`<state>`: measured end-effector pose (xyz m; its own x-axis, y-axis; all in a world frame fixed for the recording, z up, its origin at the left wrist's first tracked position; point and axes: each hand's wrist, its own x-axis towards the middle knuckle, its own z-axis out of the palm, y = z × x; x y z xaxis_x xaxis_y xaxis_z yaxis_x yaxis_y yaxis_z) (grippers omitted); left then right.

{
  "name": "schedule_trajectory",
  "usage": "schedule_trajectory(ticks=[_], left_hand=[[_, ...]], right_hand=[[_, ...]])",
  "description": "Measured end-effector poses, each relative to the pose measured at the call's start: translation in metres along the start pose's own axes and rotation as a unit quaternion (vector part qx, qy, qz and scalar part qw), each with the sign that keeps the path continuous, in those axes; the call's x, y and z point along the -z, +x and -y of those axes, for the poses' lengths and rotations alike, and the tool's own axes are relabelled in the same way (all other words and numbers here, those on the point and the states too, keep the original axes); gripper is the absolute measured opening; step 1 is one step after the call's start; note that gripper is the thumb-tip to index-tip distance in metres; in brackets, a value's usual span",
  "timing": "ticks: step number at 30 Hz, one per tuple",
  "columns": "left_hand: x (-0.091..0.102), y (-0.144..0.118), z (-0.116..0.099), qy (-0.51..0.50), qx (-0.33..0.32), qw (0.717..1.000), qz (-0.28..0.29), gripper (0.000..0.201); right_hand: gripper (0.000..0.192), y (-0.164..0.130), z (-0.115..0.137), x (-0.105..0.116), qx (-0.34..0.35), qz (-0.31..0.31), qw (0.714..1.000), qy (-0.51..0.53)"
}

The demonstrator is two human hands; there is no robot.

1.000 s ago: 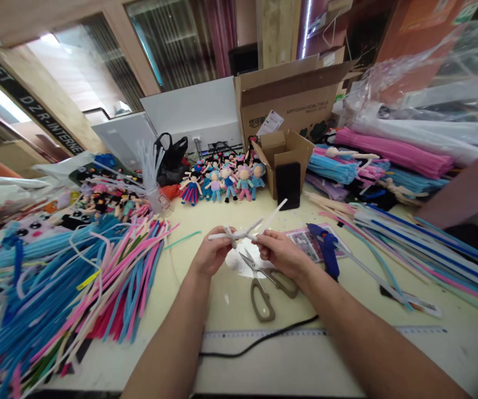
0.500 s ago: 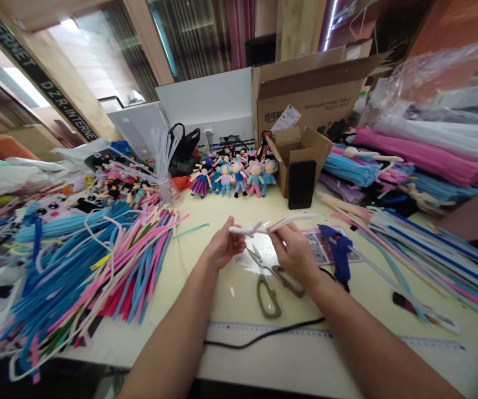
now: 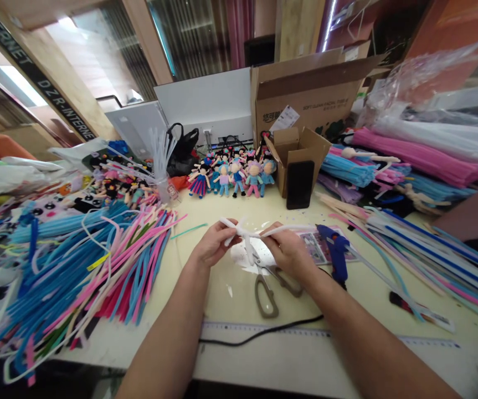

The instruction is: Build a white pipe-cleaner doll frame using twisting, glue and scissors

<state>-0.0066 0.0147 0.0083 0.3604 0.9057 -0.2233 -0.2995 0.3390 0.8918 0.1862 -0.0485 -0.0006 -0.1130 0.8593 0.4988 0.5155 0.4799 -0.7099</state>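
Head view: nearest the camera, 2 bare forearms enter from 6 o'clock and converge toward the middle of the cream table [image 3: 239, 366]. A clear ruler [image 3: 263, 332] and a black cable [image 3: 259, 334] lie across the table beneath them. The left hand [image 3: 211, 246] is curled, palm turned inward, its fingers pinched shut on the left part of a white pipe-cleaner piece [image 3: 245, 235]. The right hand [image 3: 288, 249] is likewise closed, thumb and fingers clamped on the right part of the same piece, whose long end runs out toward 3 o'clock. The 2 hands sit close together, not touching, with the twisted white junction between them, held just above the table at the centre of the view.

Directly under the hands lie grey-handled scissors [image 3: 266, 282], blades pointing to 11 o'clock. Just beside the right hand at 3 o'clock rests a blue glue gun [image 3: 334, 249] on a printed card [image 3: 315, 246]. At 9 o'clock spreads a heap of blue and pink pipe cleaners [image 3: 76, 266]; more long ones [image 3: 421, 255] lie at 3 o'clock.

Farther, at 12 o'clock, a row of small dolls [image 3: 234, 174] stands beside a small cardboard box [image 3: 299, 149] with a black phone [image 3: 300, 184] leaning on it. Behind sits a large open carton [image 3: 309, 91].
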Motion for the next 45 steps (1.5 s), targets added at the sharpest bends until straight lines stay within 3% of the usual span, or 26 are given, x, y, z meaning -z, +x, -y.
schedule_trajectory(ticks=[4, 7, 10, 13, 17, 19, 21, 26, 30, 35, 40, 45], left_hand=[[0.002, 0.0, -0.001, 0.015, -0.042, 0.999, 0.029, 0.027], [0.001, -0.002, -0.001, 0.016, -0.064, 0.997, 0.041, 0.026], [-0.002, -0.003, -0.001, 0.019, -0.077, 0.996, 0.046, 0.027], [-0.005, -0.001, 0.002, 0.051, -0.082, 0.995, 0.012, 0.032], [-0.009, 0.003, 0.01, 0.146, -0.114, 0.976, -0.116, 0.029], [-0.012, 0.003, 0.014, 0.174, -0.099, 0.974, -0.101, 0.043], [-0.014, 0.003, 0.017, 0.165, -0.045, 0.984, -0.05, 0.055], [-0.014, 0.006, 0.023, 0.061, 0.089, 0.994, -0.002, 0.064], [-0.01, 0.008, 0.022, 0.01, 0.116, 0.992, 0.039, 0.043], [-0.01, 0.003, 0.015, 0.015, 0.078, 0.996, 0.049, 0.018], [-0.012, 0.0, 0.01, 0.022, 0.035, 0.999, 0.02, 0.018], [-0.011, 0.001, 0.011, 0.016, -0.01, 0.999, 0.029, 0.019]], right_hand=[[0.017, 0.001, 0.0, -0.005, -0.095, 0.031, 0.993, 0.064], [0.022, 0.002, 0.0, -0.01, -0.193, 0.065, 0.966, 0.162], [0.023, 0.002, 0.0, -0.015, -0.237, 0.052, 0.941, 0.236], [0.022, 0.001, 0.0, -0.014, -0.212, -0.01, 0.953, 0.218], [0.017, 0.0, 0.0, -0.005, -0.091, -0.107, 0.989, 0.048], [0.017, 0.0, 0.001, -0.002, -0.028, -0.116, 0.992, -0.029], [0.019, -0.002, 0.003, -0.001, 0.02, -0.095, 0.992, -0.085], [0.019, -0.006, 0.005, -0.006, 0.089, -0.044, 0.982, -0.163], [0.019, -0.006, 0.003, -0.007, 0.079, -0.034, 0.982, -0.168], [0.018, -0.003, 0.001, -0.005, 0.036, -0.036, 0.988, -0.147], [0.016, -0.003, -0.003, -0.006, -0.002, -0.03, 0.994, -0.107], [0.016, -0.001, -0.008, -0.009, -0.066, -0.052, 0.996, -0.039]])
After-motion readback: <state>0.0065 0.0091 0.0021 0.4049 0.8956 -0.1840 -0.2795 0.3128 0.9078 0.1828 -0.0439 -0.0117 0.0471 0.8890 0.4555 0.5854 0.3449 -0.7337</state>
